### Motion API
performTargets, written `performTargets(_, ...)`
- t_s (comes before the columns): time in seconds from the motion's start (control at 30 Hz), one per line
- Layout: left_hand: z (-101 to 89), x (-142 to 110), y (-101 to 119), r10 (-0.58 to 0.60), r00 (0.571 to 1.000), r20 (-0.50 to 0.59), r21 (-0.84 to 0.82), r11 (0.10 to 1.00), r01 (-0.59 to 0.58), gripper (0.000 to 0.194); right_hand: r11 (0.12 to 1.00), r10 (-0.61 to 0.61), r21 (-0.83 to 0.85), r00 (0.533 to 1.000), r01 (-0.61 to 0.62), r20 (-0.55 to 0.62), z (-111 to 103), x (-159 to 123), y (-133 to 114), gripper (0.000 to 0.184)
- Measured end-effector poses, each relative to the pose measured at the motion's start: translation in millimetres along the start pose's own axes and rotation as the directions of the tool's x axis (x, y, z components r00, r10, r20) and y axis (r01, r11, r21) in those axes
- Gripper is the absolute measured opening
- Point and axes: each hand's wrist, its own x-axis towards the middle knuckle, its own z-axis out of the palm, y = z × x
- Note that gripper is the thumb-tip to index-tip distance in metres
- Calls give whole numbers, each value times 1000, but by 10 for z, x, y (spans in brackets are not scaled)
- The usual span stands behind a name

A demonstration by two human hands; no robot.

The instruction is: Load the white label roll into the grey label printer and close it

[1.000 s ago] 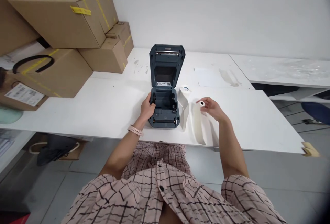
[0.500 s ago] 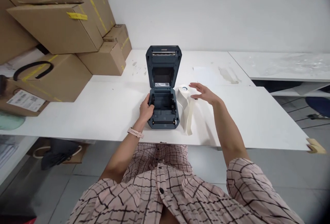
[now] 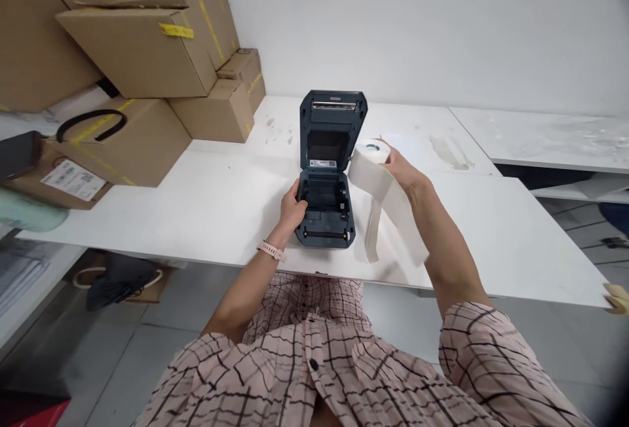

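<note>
A dark grey label printer stands on the white table with its lid tipped up and its inside bare. My left hand grips the printer's left side, thumb over the rim. Beside the printer on the right, my right hand is closed round a roll of white labels. A long strip of label paper hangs from the roll toward the table's front edge. A shorter strip end hangs nearer the printer. The right fingertips are partly hidden behind the roll.
Cardboard boxes with yellow tape are piled at the left. A black strap lies over a lower box. The white table runs to the right, with its front edge close to my body. A pale sheet lies behind the roll.
My right hand has closed on the label roll and lifted it, and its paper strip now swings out to the right. The left hand still holds the printer. The view has shifted slightly left.
</note>
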Motion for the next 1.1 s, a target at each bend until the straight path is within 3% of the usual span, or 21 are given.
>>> performTargets(0.1, 18, -21, 46, -19, 999, -33, -58, 998, 17, 93, 961, -10, -262, 961, 85, 275, 334, 47, -436, 72)
performTargets(0.17, 23, -30, 66, -43, 999, -13, -119, 992, 41, 97, 875, 83, -463, 900, 139, 428, 573, 104, -611, 70)
performTargets(0.23, 19, -32, 72, -58, 998, 16, -188, 980, 60, 101, 771, 200, -614, 849, 171, 489, 772, 169, -683, 68)
performTargets(0.33, -1, -25, 59, -64, 996, 61, -276, 958, 78, 105, 644, 306, -739, 817, 200, 488, 945, 262, -688, 68)
performTargets(0.4, -18, -16, 42, -51, 995, 91, -313, 947, 77, 106, 612, 348, -763, 795, 209, 497, 980, 306, -686, 69)
performTargets(0.67, -56, -1, -7, -16, 989, 145, -320, 945, 62, 102, 604, 366, -759, 760, 244, 536, 975, 367, -687, 65)
performTargets(0.83, -90, 14, -2, 5, 982, 191, -348, 935, 63, 103, 554, 416, -803, 763, 219, 495, 1107, 469, -512, 75)
performTargets(1.0, -102, 36, 3, -23, 979, 203, -362, 927, 97, 106, 585, 430, -785, 741, 206, 515, 1166, 500, -343, 76)
performTargets(1.1, -106, 33, 1, -7, 978, 211, -398, 913, 92, 107, 573, 368, -788, 788, 226, 494, 1135, 326, -333, 78)
